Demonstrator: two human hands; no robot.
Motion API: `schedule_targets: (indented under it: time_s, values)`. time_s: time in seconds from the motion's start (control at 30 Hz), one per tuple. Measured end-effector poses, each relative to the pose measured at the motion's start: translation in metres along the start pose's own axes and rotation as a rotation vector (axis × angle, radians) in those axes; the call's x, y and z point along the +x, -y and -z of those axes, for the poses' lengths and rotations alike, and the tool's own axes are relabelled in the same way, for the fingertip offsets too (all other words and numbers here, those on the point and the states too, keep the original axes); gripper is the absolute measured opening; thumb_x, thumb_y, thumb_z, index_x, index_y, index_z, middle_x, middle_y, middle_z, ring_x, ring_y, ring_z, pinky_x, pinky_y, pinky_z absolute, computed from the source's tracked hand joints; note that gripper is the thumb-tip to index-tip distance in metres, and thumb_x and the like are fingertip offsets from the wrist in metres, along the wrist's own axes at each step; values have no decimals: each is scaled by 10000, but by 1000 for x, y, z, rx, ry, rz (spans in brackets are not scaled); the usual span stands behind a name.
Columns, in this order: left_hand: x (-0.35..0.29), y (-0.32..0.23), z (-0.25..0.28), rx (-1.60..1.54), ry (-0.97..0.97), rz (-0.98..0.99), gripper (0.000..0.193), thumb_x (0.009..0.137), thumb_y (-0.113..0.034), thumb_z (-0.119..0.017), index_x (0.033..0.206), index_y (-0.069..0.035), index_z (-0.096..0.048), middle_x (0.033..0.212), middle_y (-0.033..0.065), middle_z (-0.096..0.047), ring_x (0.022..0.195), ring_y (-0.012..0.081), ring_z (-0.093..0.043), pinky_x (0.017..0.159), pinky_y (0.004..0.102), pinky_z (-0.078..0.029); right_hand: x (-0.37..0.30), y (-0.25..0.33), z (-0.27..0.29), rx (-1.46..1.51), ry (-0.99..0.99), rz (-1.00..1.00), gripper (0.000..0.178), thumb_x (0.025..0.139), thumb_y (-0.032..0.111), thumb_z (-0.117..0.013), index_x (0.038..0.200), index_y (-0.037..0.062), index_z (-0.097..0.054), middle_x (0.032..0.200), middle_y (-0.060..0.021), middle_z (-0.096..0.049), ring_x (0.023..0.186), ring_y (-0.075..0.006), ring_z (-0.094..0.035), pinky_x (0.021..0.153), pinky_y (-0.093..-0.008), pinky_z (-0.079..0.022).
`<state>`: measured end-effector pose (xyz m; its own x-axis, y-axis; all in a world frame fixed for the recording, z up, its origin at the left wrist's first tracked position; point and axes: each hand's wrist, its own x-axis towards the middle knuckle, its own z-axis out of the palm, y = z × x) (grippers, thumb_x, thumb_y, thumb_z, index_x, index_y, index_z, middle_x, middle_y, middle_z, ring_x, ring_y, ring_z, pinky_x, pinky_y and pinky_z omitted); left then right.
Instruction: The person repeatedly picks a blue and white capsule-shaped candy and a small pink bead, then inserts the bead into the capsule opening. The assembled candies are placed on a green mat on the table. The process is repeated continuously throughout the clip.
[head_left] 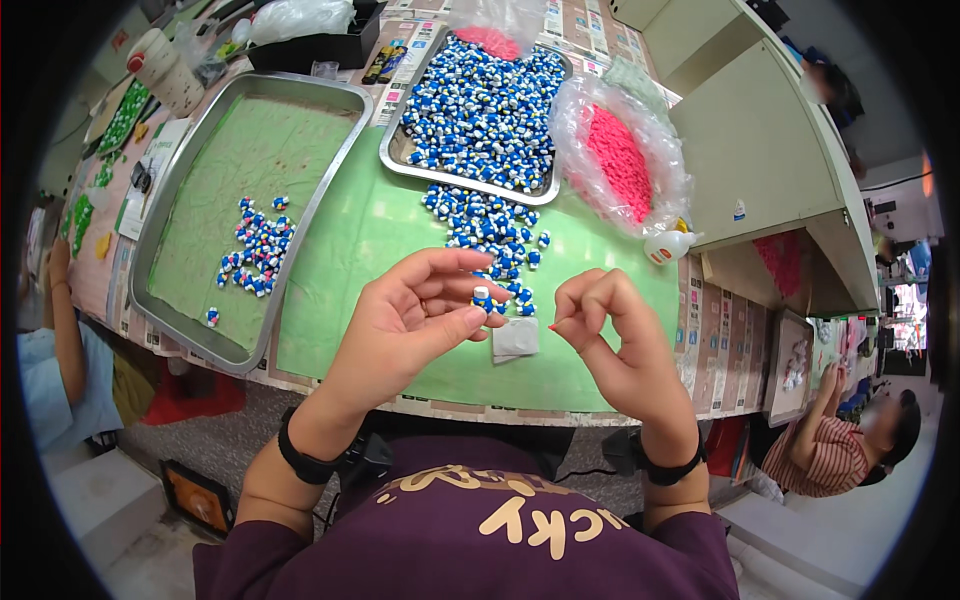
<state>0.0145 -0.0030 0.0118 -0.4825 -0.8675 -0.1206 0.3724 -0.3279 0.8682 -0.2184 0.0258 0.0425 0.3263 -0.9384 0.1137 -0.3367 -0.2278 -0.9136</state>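
Your left hand (398,312) is partly closed: the thumb and fingertips are brought together on 1 small, rounded blue-and-white piece (483,297), while the palm stays hollow and the other fingers curve loosely. The piece sits at the fingertips, its white end upward, on the near side of the rectangular silver metal tray (396,150), with the tray's near rim well apart from it.

Your right hand (618,335) has thumb and index finger pinched on 1 tiny red-pink bit (553,327), which protrudes from the fingertips toward the left hand; its remaining fingers are folded. The bit and the blue-and-white piece are apart. The right hand is on the near side of the tray, to its right.

The tray is heaped with similar blue-and-white pieces (480,110). From its near rim, a loose trail of them (490,225) runs over the green cloth (340,270) to just behind your left fingertips. Nearer you than the trail lies a flat, pale grey square pad (516,338), between your hands.

Right of the tray, note a clear plastic bag (668,165) of bright pink pieces (618,160) and, nearer you, a white plastic bottle (670,246).
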Motion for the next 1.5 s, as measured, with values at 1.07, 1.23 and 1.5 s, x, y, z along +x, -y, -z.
schedule_targets:
  time_s: [1.07,1.23,1.5]
  values:
    - [-3,6,-20,399,-36,-360,232,831,69,-720,1051,-3,-732,983,87,-670,868,140,-671,738,248,-574,1,1,-27,81,-188,58,380,834,-80,-682,928,106,-364,988,-75,-485,871,-133,-498,844,-283,-414]
    - [-4,-5,13,466,-224,-420,203,861,106,-637,1033,21,-704,986,94,-647,833,117,-611,718,241,-550,-10,-17,13,98,-344,63,301,848,-55,-693,933,67,-431,948,-54,-505,847,-126,-502,790,-261,-453]
    - [-18,-43,104,1231,-816,-265,233,875,-64,-701,1100,-16,-668,1002,50,-618,778,121,-596,667,239,-495,-41,-50,60,-98,-442,-177,167,892,22,-682,912,19,-517,891,-28,-586,836,-103,-562,800,-256,-467]
